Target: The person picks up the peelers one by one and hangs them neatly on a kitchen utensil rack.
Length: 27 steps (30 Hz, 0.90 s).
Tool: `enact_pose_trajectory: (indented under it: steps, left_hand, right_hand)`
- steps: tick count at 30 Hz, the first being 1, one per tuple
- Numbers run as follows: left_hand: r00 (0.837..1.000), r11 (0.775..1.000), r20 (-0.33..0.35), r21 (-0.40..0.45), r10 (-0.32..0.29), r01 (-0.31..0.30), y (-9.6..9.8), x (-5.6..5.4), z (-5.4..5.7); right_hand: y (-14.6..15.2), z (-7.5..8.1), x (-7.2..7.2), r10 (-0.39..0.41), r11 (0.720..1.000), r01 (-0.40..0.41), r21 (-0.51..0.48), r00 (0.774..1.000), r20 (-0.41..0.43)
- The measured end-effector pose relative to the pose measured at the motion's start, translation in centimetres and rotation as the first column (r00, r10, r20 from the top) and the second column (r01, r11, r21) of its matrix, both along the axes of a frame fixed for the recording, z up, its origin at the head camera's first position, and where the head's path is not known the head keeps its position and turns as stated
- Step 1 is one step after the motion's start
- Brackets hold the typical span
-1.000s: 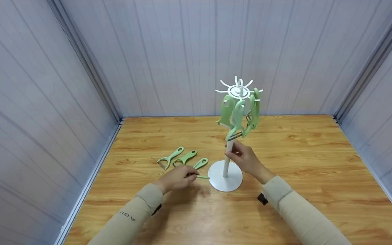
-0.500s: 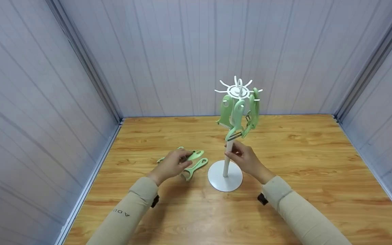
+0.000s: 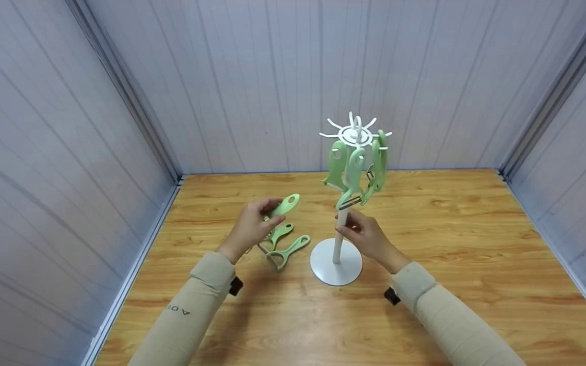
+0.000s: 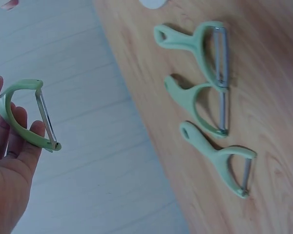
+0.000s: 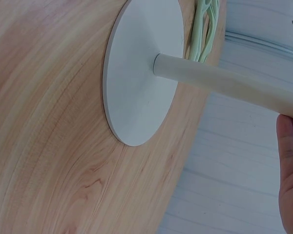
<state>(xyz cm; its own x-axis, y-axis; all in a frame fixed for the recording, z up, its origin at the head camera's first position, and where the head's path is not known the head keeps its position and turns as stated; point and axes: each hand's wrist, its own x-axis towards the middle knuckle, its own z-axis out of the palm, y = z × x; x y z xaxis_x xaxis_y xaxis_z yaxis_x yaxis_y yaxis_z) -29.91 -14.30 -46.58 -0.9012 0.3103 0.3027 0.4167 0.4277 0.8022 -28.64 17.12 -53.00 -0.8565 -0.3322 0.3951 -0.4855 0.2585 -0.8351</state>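
In the head view my left hand (image 3: 252,231) holds a light green Y-shaped peeler (image 3: 289,204) above the table, handle pointing right and up. Its blade end shows in the left wrist view, where my fingers grip the peeler (image 4: 27,135) near the neck. Below lie three more green peelers: a near one (image 3: 295,247), a middle one (image 3: 283,231), and a far one (image 4: 212,151) hidden by my hand in the head view. My right hand (image 3: 372,241) grips the post (image 3: 338,249) of a white display stand. Several green peelers (image 3: 354,173) hang from its hooks.
The stand's round white base (image 3: 326,274) rests on the wooden table (image 3: 450,305). At its top, several bare hooks (image 3: 329,135) point left and back. Pale panel walls (image 3: 252,91) close in the back and both sides.
My left hand has lifted the nearest peeler off the table and carried it up and away from me, over the others. My right hand stays on the post.
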Motion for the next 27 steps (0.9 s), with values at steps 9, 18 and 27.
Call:
enact_pose_trajectory:
  steps: [9,18,27]
  left_hand:
    - [0.996,0.999,-0.094,0.034,0.002,0.001,1.0,-0.3,2.5]
    - [0.979,0.999,-0.205,0.039,-0.014,0.022,1.9,0.0,4.1]
    - [0.971,0.997,-0.241,0.074,0.014,0.004,2.3,0.1,6.2]
  right_hand:
    - [0.0,0.2,0.1,0.000,1.000,0.000,0.005,1.000,0.007]
    - [0.0,0.0,0.3,-0.009,1.000,0.010,-0.007,1.000,0.020]
    - [-0.1,0.0,0.2,-0.006,1.000,0.006,-0.003,1.000,0.015]
